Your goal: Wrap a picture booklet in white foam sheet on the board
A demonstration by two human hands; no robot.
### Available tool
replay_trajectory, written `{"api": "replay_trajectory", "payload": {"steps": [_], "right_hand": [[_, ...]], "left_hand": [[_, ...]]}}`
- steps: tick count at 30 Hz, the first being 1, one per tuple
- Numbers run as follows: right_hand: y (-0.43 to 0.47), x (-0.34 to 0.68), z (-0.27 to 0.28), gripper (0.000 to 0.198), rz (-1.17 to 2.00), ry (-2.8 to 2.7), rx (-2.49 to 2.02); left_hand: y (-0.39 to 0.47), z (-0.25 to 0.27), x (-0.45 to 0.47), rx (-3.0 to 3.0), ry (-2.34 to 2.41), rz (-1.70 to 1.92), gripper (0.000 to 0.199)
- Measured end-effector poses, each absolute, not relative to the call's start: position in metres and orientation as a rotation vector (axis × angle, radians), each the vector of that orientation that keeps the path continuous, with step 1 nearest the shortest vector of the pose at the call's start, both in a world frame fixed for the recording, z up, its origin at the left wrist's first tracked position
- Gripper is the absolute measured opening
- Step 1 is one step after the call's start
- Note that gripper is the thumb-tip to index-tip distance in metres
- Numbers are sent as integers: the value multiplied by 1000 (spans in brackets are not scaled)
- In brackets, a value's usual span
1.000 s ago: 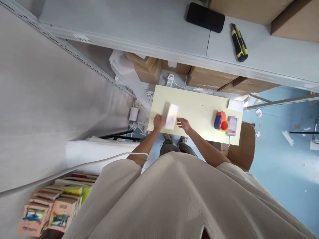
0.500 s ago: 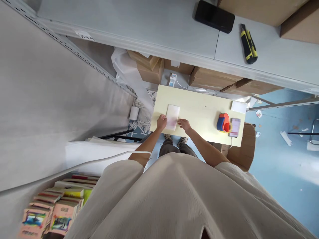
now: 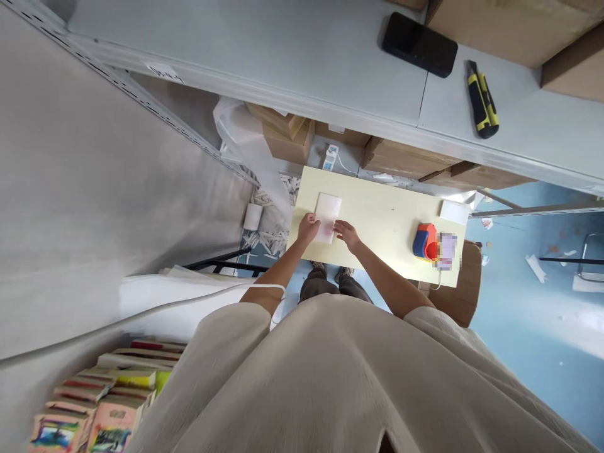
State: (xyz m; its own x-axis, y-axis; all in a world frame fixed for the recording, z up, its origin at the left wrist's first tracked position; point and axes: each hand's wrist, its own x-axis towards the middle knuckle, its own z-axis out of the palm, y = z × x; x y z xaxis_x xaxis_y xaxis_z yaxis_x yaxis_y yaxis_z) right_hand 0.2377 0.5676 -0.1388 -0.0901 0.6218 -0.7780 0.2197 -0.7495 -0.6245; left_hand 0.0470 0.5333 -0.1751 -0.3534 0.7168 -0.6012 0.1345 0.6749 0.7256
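A flat, white rectangular packet (image 3: pixel 328 211) with a faint pink tint lies on the pale yellow table (image 3: pixel 372 214), towards its left end. At the packet's left edge is my left hand (image 3: pixel 308 228), fingers curled closed and apparently pinching that edge. My right hand (image 3: pixel 346 234) rests against the lower right edge, its fingers stretched out and slightly apart. What my fingertips do beneath the packet is hidden. Further right on the table stands a red and blue tape dispenser (image 3: pixel 425 241), away from both hands.
Beside the dispenser is a blurred-out item (image 3: pixel 447 250); a white box (image 3: pixel 453 212) sits behind it. The grey shelf (image 3: pixel 283 56) above holds a black phone (image 3: pixel 419 44) and a yellow-black box cutter (image 3: pixel 482 100). Stacked books (image 3: pixel 108 396) are at lower left, cartons (image 3: pixel 406 157) behind the table.
The packet has shifted slightly away from me on the table. My right hand has moved a little left, onto its edge. The whole view has tilted slightly.
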Motion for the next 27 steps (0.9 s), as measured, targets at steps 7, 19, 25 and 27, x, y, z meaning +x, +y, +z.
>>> {"api": "replay_trajectory", "payload": {"steps": [7, 19, 25, 27], "right_hand": [[611, 209, -150, 48, 1959, -1073, -1766], [645, 177, -154, 47, 1940, -1117, -1725], [635, 187, -152, 31, 1894, -1110, -1843], [629, 192, -148, 26, 1869, -1100, -1899]], "left_hand": [[569, -168, 18, 797, 1860, 804, 55], [587, -153, -9, 948, 1826, 777, 59], [576, -151, -9, 991, 1864, 725, 48], [568, -149, -8, 995, 1885, 707, 42]]}}
